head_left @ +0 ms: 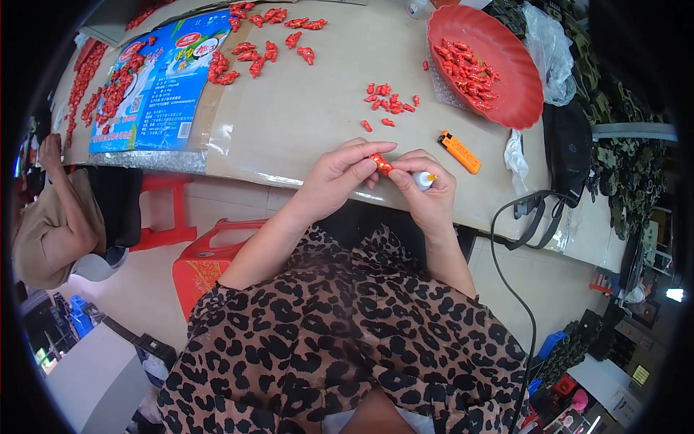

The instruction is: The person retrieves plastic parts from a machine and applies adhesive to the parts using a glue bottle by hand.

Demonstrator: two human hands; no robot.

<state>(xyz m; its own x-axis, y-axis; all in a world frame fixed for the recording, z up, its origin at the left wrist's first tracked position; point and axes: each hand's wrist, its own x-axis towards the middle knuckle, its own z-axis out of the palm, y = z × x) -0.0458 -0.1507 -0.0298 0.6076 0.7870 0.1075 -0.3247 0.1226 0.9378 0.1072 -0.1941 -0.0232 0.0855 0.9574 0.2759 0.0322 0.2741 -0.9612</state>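
Observation:
Near the table's front edge, my left hand (334,177) pinches a small red figurine with gold marks (381,163) between thumb and fingers. My right hand (431,202) meets it from the other side, its thumb and forefinger at the figurine's end. Tucked in the right hand's fingers is a small white bottle with a yellow tip (422,180), the tip pointing right. The fingers cover part of both things. Beyond my hands lies a loose group of small red pieces (390,103). An orange lighter (460,152) rests right of my right hand.
A red scalloped bowl (525,87) holds many red pieces at the back right. More red figurines (257,66) lie at the back left, by a blue printed cardboard sheet (166,108). A black cable (499,267) hangs at right. Another person (61,224) sits at left near red stools (189,271).

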